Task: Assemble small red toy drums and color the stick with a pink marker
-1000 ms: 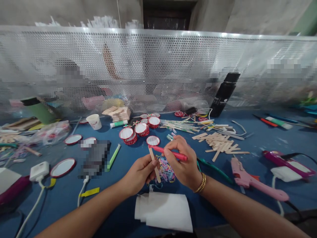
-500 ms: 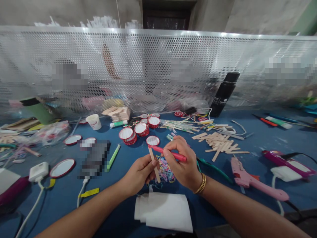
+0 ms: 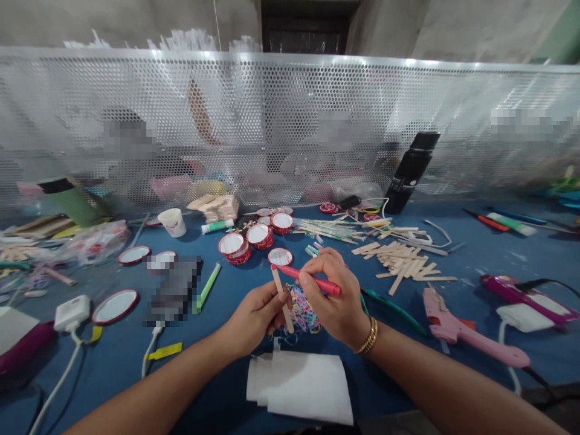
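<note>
My left hand (image 3: pixel 256 317) pinches a flat wooden craft stick (image 3: pixel 281 296) and holds it upright over the blue table (image 3: pixel 109 356). My right hand (image 3: pixel 333 299), with a gold bracelet on its wrist, grips a red pen (image 3: pixel 308 279) whose tip touches the top of the stick. Under both hands lies a heap of coloured rubber bands (image 3: pixel 302 311). A folded white paper (image 3: pixel 301 386) lies just in front of them.
Small red-rimmed round mirrors (image 3: pixel 247 241) and loose wooden sticks (image 3: pixel 401 260) lie beyond my hands. A pink glue gun (image 3: pixel 457 329) lies at the right, a green marker (image 3: pixel 207 287) and white chargers with cables (image 3: pixel 72 311) at the left. A perforated metal screen (image 3: pixel 290 127) closes the table's far side.
</note>
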A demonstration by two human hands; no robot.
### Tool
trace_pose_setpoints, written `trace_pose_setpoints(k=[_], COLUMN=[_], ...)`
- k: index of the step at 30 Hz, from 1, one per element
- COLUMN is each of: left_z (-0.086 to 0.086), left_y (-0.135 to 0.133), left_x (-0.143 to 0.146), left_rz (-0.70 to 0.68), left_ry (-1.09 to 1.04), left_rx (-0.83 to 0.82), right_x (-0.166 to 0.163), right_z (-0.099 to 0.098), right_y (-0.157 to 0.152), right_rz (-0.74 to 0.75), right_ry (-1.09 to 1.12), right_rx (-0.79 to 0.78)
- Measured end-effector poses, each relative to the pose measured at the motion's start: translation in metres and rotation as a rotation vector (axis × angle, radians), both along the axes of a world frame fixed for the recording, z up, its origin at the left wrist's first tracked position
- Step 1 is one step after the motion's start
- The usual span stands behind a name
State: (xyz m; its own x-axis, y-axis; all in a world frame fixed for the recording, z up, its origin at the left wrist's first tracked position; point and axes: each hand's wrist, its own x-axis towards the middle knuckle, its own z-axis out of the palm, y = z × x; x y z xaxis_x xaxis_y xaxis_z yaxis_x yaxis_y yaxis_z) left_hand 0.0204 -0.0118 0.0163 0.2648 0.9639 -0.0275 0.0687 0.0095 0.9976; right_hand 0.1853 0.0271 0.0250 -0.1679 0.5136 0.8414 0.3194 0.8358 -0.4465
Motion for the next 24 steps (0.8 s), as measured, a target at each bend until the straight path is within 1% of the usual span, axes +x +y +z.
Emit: trace_pose_setpoints(k=[4,8,12,16,21,24], left_z=[0.0004,0.001,0.0002,-0.0008,-0.0007,-0.0005], left_y=[0.0007,0.0,-0.0006,0.0003,0.0016,0.0013], left_x=[0.0002,-0.0002,-0.0014,-0.002,-0.0019,-0.0021], left_rz=[-0.005,0.002,0.002,0.009,0.006,0.007], left_ry=[0.009,0.013,0.023,0.034,0.034,0.035], left_rx=[-0.004,0.005,0.017,0.026,0.018,0.014], right_x=[0.0,0.0,0.0003,0.0007,-0.0004,-0.0006], right_z=[-0.0002,0.0001,0.0011,0.0012,0.0002,-0.0003], right_y=[-0.0002,0.0011,0.0031,0.0034,0.0016,0.0021], right_rz=[0.025,-0.001,0.016,-0.003,0.039,0.011], right_ry=[-0.015,0.004,0.011,0.029,-0.006,-0.001], right_rx=[-0.013,-0.009,0.003,0.002,-0.005,-0.007])
